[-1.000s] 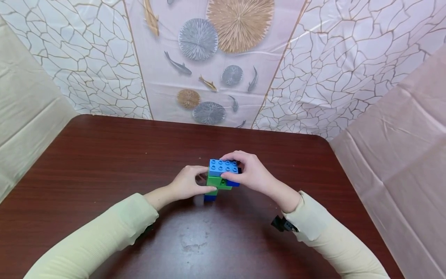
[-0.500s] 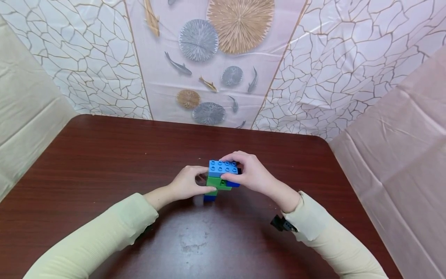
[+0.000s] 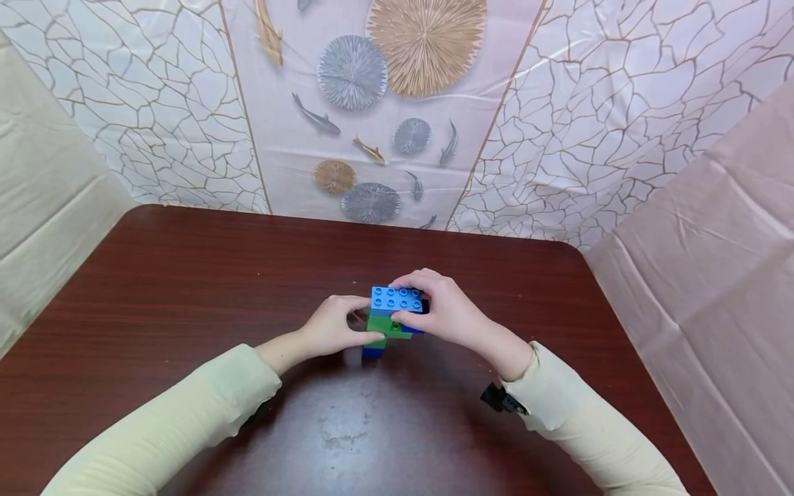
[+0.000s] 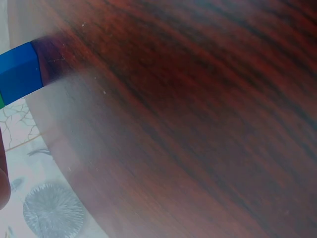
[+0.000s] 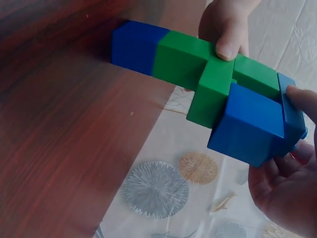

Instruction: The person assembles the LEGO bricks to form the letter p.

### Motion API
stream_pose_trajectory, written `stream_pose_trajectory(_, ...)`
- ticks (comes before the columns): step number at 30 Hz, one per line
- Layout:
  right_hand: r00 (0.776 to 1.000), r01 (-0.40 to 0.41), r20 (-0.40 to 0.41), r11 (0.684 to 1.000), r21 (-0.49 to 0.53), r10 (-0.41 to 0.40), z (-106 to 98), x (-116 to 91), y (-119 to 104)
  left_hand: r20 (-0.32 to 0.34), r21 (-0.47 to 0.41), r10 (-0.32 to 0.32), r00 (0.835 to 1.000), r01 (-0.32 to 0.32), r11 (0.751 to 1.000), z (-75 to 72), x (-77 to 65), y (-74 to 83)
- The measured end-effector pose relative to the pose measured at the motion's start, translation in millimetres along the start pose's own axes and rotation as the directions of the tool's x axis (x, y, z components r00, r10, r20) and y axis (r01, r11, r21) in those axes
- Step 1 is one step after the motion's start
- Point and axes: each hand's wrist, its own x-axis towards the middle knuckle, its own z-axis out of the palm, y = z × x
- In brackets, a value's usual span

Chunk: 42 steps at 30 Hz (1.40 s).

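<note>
A stack of toy building bricks stands on the dark wooden table (image 3: 248,275). Its base is a blue brick (image 3: 373,353), which also shows at the left wrist view's edge. Above it come green bricks (image 5: 181,57), one (image 5: 213,94) jutting sideways under a darker blue block (image 5: 250,121). A lighter blue eight-stud brick (image 3: 397,303) lies on top. My left hand (image 3: 331,327) pinches the green part from the left, its thumb (image 5: 227,47) on the front. From the right, my right hand (image 3: 449,310) grips the top brick between thumb and fingers; some fingertips are hidden behind it.
A patterned cloth (image 3: 372,124) hangs behind the table's far edge, with plain cloth walls (image 3: 701,275) on both sides. A small black device (image 3: 502,398) sits under the right sleeve cuff. Light glares off the table's front (image 3: 347,420).
Almost nothing differs. Both hands keep their hold on the brick stack, and the head view has shifted very slightly.
</note>
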Motion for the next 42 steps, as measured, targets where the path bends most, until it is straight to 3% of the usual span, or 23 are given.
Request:
stream_pose_trajectory(10,0.994,0.103,-0.017,0.994,-0.028,-0.103,2.5,10.2,-8.9,-0.020,-0.007,0.030,0.999,-0.030,1.000,0.7,-1.7,-0.5)
stream_pose_trajectory(21,0.993,0.108,-0.023,0.985,-0.132,-0.112,3.0,11.7,-15.9,-0.005,0.004,0.027,1.000,-0.027,1.000,-0.2,-2.3,-0.1)
stream_pose_trajectory(25,0.997,0.082,0.005,0.991,-0.107,-0.082,-0.2,10.4,-14.2,-0.005,-0.004,0.025,1.000,-0.025,1.000,0.2,-1.8,-0.1)
stream_pose_trajectory(30,0.996,-0.024,0.085,0.999,-0.021,0.026,-13.4,3.0,-8.4,0.005,-0.012,0.004,1.000,-0.004,1.000,2.9,-0.2,0.2)
stream_pose_trajectory(35,0.994,-0.095,0.049,0.995,-0.006,0.096,-21.2,-3.8,-1.5,0.012,-0.032,-0.013,1.000,0.013,0.999,1.4,-0.3,1.0)
stream_pose_trajectory(42,0.991,-0.133,0.018,0.991,0.023,0.133,-17.9,-4.7,1.7,0.027,-0.045,-0.016,0.999,0.017,0.999,-1.6,-0.7,2.3)
